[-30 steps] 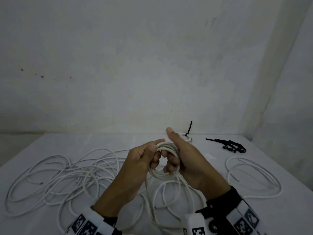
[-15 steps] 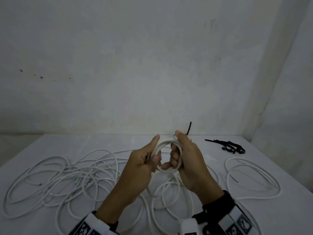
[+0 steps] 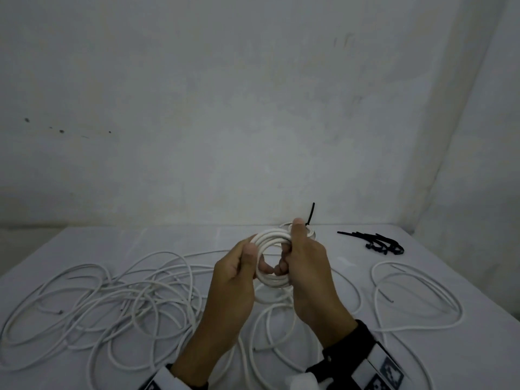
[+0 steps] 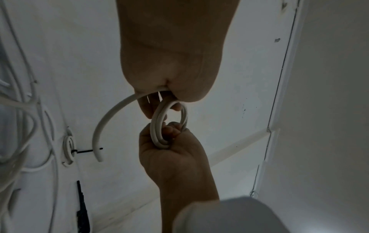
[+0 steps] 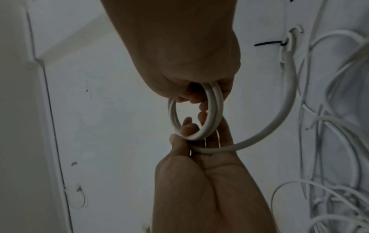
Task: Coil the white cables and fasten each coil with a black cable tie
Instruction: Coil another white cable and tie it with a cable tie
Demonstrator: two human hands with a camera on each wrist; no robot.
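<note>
A small coil of white cable (image 3: pixel 272 280) is held above the table between both hands. My left hand (image 3: pixel 247 257) grips its left side with the thumb on top. My right hand (image 3: pixel 292 257) grips its right side, thumb pointing up. In the left wrist view the coil (image 4: pixel 157 126) shows a few turns, and its free tail (image 4: pixel 103 127) curves down to the left. The right wrist view shows the same coil (image 5: pixel 214 110) with the tail (image 5: pixel 279 119) swinging right. Behind the hands lies a finished coil (image 3: pixel 312 233) with a black tie (image 3: pixel 311 213) sticking up.
A pile of black cable ties (image 3: pixel 377 243) lies at the table's back right. Tangled loose white cables (image 3: pixel 112 299) cover the left half, and another loose loop (image 3: pixel 416 299) lies on the right. Walls close the back and the right side.
Both hands lifted the coil slightly and turned it more face-on. The left thumb, raised half a second ago, now presses on the coil's left side.
</note>
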